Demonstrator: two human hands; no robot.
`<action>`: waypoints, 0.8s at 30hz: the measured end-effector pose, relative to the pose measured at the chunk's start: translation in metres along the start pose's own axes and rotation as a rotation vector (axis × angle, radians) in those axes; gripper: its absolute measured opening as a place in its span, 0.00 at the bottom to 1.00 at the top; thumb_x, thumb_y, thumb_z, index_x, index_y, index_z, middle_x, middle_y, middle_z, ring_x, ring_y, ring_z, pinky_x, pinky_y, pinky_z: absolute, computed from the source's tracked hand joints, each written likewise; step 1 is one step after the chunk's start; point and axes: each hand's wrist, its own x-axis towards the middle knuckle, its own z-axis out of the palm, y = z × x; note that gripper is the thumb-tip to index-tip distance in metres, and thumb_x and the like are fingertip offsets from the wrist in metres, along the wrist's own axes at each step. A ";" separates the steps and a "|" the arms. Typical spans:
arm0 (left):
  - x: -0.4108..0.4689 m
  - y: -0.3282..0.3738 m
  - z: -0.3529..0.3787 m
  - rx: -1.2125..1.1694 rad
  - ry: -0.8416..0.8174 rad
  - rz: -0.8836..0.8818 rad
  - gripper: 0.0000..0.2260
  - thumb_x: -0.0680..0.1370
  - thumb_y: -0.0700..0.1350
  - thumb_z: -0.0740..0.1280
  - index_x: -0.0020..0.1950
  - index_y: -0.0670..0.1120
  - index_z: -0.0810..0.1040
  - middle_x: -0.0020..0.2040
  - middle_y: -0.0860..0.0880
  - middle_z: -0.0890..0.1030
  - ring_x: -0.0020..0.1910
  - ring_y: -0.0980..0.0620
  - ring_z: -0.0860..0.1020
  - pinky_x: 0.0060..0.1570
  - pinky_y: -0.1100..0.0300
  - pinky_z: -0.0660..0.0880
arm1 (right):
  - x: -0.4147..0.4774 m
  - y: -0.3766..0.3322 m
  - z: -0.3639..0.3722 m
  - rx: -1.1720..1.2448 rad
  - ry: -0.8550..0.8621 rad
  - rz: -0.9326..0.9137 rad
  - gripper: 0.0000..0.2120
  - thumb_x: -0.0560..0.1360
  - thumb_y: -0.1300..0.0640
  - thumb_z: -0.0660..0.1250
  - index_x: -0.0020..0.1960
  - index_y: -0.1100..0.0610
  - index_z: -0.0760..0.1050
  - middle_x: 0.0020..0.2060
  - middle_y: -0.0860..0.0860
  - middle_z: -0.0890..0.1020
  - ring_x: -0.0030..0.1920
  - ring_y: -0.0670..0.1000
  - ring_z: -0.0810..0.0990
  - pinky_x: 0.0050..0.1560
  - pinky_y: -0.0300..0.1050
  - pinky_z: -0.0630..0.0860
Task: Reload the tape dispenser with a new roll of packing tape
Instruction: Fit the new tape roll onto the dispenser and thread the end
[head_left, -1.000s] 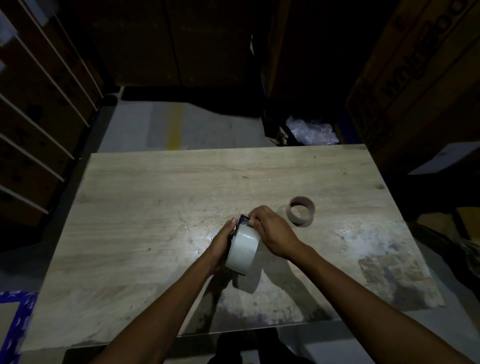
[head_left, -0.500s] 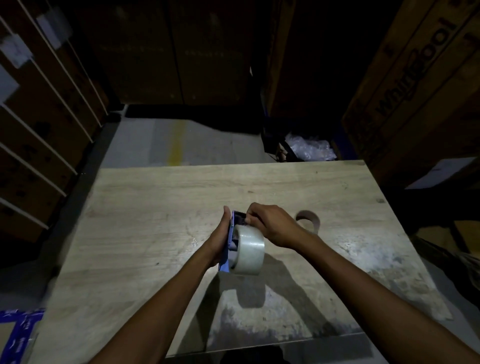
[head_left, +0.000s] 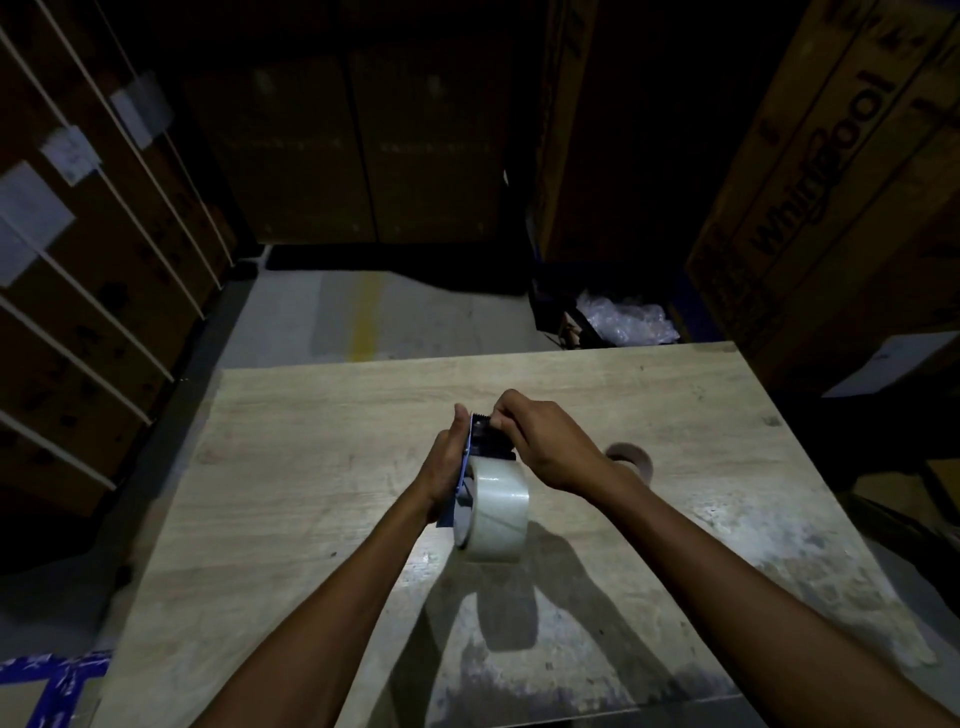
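Note:
A blue and black tape dispenser (head_left: 480, 441) is held above the wooden table (head_left: 311, 467), with a full roll of clear packing tape (head_left: 496, 514) mounted on it. My left hand (head_left: 441, 467) grips the dispenser's blue side plate from the left. My right hand (head_left: 540, 441) pinches at the dispenser's toothed front end, fingers closed there; whether a tape end is between them is hidden. An empty brown cardboard core (head_left: 634, 460) lies on the table behind my right wrist, partly hidden.
Tall cardboard boxes (head_left: 831, 182) stand at the right and back, and strapped cartons (head_left: 78, 260) at the left. Crumpled clear plastic (head_left: 628, 322) lies on the floor past the table's far edge. Blue tape marks (head_left: 57, 680) show at the lower left.
The dispenser and roll have lifted and turned a little, so the blue side plate and toothed end now show. My right fingers moved up to the front end. The view tilted upward.

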 end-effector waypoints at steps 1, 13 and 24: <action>-0.001 0.002 0.001 -0.021 -0.014 -0.002 0.34 0.72 0.71 0.50 0.50 0.46 0.83 0.47 0.39 0.85 0.44 0.42 0.84 0.46 0.49 0.81 | 0.000 -0.001 -0.002 0.003 0.015 0.005 0.08 0.83 0.51 0.56 0.49 0.54 0.70 0.40 0.53 0.81 0.39 0.55 0.78 0.40 0.54 0.75; -0.007 0.010 0.003 -0.062 -0.085 0.103 0.39 0.65 0.79 0.58 0.55 0.49 0.84 0.53 0.38 0.85 0.49 0.42 0.84 0.44 0.55 0.80 | 0.011 -0.013 -0.019 0.106 0.077 0.072 0.06 0.83 0.53 0.57 0.51 0.53 0.70 0.40 0.52 0.82 0.37 0.50 0.81 0.40 0.50 0.81; -0.013 0.029 0.001 -0.092 -0.139 -0.007 0.43 0.76 0.69 0.39 0.56 0.37 0.80 0.41 0.44 0.87 0.40 0.49 0.85 0.40 0.59 0.81 | 0.016 -0.020 -0.019 -0.011 0.096 0.061 0.09 0.82 0.49 0.57 0.48 0.51 0.71 0.41 0.48 0.83 0.40 0.52 0.80 0.44 0.54 0.79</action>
